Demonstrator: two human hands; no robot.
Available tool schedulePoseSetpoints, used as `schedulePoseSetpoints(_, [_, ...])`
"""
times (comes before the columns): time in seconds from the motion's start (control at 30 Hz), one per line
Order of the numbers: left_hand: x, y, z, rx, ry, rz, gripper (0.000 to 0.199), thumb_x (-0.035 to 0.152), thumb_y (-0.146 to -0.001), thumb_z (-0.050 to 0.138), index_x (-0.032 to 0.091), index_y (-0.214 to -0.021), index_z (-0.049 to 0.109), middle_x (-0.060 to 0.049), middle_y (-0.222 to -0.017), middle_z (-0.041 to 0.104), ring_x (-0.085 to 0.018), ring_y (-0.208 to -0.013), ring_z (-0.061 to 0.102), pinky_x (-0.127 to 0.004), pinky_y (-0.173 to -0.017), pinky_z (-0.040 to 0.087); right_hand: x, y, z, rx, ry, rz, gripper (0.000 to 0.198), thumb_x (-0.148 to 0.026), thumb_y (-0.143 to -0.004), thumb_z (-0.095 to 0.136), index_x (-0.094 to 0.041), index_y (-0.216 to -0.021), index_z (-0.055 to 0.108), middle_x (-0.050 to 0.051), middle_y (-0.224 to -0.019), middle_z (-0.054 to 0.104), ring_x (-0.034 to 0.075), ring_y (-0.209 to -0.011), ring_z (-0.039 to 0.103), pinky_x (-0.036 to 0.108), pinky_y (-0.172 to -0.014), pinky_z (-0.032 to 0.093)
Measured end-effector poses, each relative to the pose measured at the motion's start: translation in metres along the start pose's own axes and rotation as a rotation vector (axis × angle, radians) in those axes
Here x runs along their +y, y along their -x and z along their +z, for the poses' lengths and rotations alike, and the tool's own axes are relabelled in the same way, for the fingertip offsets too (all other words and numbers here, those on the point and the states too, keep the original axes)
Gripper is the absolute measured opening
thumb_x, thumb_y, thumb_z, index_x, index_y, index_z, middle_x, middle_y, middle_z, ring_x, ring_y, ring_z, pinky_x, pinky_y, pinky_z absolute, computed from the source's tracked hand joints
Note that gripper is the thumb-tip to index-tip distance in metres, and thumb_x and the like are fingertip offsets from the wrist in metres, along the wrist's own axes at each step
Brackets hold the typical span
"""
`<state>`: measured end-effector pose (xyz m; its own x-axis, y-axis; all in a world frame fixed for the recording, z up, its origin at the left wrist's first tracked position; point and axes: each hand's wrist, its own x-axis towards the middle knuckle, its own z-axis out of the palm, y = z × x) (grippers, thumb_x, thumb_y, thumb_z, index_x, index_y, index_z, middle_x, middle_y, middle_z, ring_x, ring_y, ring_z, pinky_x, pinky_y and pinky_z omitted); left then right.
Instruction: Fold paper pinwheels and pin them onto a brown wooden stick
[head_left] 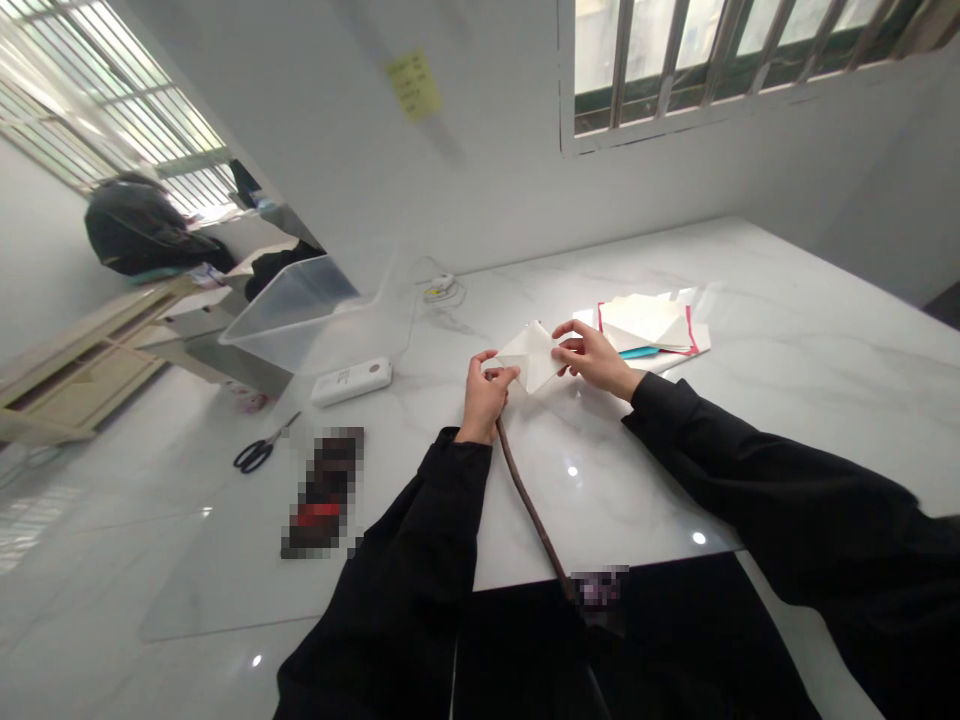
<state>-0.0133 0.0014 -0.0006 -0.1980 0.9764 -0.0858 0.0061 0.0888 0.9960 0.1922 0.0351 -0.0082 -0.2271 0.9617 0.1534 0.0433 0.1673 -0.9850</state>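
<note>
A cream sheet of folded paper (536, 350) is held up between my two hands, just above the marble-patterned table. My left hand (486, 395) grips its left corner, thumb lying over a small folded flap. On the right edge, my right hand (589, 357) pinches the paper between thumb and fingers. Creases and angled folds show on the sheet. Below my left hand runs a thin brown cord or stick (529, 500), down toward my lap; its upper end is hidden behind the hand.
A stack of cream papers (646, 322) with a red-edged sheet lies right of my hands. To the left are a white power strip-like box (352, 381), black-handled scissors (259, 452), a blurred dark object (324, 492) and a clear plastic bin (292, 310). A small cabled device (442, 285) sits near the wall.
</note>
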Motion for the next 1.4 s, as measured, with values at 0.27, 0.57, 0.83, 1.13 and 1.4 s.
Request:
schedulePoseSetpoints(0.27, [-0.014, -0.008, 0.016, 0.037, -0.431, 0.223, 0.071, 0.042, -0.071, 0.088, 0.024, -0.131, 0.054, 0.001, -0.087, 0.06, -0.017, -0.08, 0.062, -0.029, -0.078, 0.046, -0.008, 0.011, 0.007, 0.1, 0.058, -0.148, 0.032, -0.028, -0.08, 0.066, -0.024, -0.109, 0.052, 0.003, -0.103, 0.069, 0.015, -0.067, 0.066, 0.028, -0.051, 0.058])
schedulePoseSetpoints(0.57, [-0.008, -0.012, 0.049, 0.027, -0.503, 0.391, 0.071, 0.026, -0.068, 0.088, 0.026, -0.133, 0.059, -0.01, -0.122, 0.066, -0.029, -0.11, 0.063, -0.039, -0.095, 0.049, -0.007, 0.017, -0.008, 0.194, 0.02, -0.107, 0.05, -0.025, -0.085, 0.061, -0.025, -0.133, 0.049, 0.006, -0.104, 0.069, 0.019, -0.079, 0.07, 0.036, -0.07, 0.066])
schedulePoseSetpoints(0.83, [0.002, -0.019, 0.037, 0.067, -0.291, 0.456, 0.023, 0.017, -0.08, 0.072, 0.025, -0.102, 0.073, -0.003, -0.095, 0.071, -0.022, -0.096, 0.064, -0.027, -0.082, 0.049, -0.007, 0.015, -0.002, 0.209, 0.042, -0.044, 0.044, -0.04, -0.088, 0.065, -0.022, -0.127, 0.054, 0.007, -0.103, 0.068, 0.021, -0.087, 0.067, 0.034, -0.07, 0.061])
schedulePoseSetpoints(1.13, [0.018, 0.006, 0.043, -0.05, -0.104, 0.42, 0.012, 0.032, -0.091, 0.071, 0.022, -0.096, 0.075, -0.002, -0.085, 0.068, -0.018, -0.084, 0.062, -0.021, -0.072, 0.046, -0.012, 0.023, 0.002, 0.366, 0.37, -0.247, 0.071, -0.039, -0.078, 0.08, -0.024, -0.141, 0.051, 0.012, -0.133, 0.063, 0.032, -0.118, 0.059, 0.043, -0.098, 0.053])
schedulePoseSetpoints(1.4, [0.017, 0.005, 0.035, 0.078, -0.053, 0.458, 0.024, 0.024, -0.09, 0.071, 0.024, -0.113, 0.063, -0.007, -0.115, 0.068, -0.017, -0.104, 0.066, -0.021, -0.08, 0.054, -0.005, 0.016, -0.009, 0.382, 0.243, -0.104, 0.059, -0.077, -0.095, 0.044, -0.022, -0.088, 0.063, 0.004, -0.073, 0.058, 0.024, -0.078, 0.059, 0.033, -0.068, 0.047])
